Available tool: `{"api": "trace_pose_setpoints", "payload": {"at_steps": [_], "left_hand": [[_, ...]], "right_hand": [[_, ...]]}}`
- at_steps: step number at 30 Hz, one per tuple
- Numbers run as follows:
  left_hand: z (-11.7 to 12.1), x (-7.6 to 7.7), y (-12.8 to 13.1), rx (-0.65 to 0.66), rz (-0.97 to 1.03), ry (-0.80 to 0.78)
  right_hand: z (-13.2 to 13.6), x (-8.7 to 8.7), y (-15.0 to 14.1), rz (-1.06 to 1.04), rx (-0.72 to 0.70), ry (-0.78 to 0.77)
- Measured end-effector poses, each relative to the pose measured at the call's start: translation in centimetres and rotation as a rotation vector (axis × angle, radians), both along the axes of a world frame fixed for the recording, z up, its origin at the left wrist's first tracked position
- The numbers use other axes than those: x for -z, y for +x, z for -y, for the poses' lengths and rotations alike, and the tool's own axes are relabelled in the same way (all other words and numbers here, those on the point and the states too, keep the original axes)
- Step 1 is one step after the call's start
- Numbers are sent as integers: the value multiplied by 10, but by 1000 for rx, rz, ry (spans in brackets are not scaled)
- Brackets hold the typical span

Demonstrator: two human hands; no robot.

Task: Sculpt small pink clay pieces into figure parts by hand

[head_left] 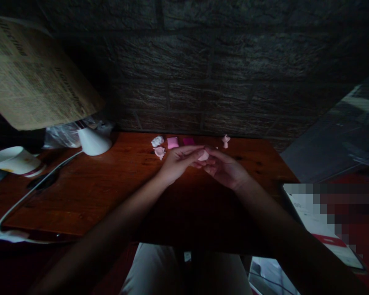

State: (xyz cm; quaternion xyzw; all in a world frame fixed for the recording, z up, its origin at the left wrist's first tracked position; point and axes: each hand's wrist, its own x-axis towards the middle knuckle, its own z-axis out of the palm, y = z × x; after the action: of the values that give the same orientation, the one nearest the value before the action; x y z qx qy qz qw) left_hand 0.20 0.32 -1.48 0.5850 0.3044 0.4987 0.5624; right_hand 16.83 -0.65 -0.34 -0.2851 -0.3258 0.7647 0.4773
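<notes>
Both my hands meet over the far middle of a dark wooden table (pixel 110 192). A small lump of pale pink clay (pixel 203 155) sits between the fingertips of my left hand (pixel 178 162) and my right hand (pixel 226 168), and both hands pinch it. Just behind my hands lie a white clay piece (pixel 157 141), a pale pink shaped piece (pixel 160 152), a light pink clay block (pixel 172 142), a darker magenta block (pixel 188 141) and a small pink clay figure (pixel 225 140).
A white lamp base (pixel 94 141) with a white cable (pixel 27 194) stands at the back left beside crumpled plastic (pixel 61 135). A paper cup (pixel 14 160) lies at the far left under a brown cardboard sheet (pixel 33 78). Papers (pixel 320 223) lie at the right; a brick wall is behind.
</notes>
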Motion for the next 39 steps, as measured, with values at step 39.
{"api": "trace_pose_setpoints", "payload": {"at_steps": [39], "left_hand": [[11,1,-7,-387,-276,867]], "right_hand": [[4,-6,-5,-208,-9,33]]}}
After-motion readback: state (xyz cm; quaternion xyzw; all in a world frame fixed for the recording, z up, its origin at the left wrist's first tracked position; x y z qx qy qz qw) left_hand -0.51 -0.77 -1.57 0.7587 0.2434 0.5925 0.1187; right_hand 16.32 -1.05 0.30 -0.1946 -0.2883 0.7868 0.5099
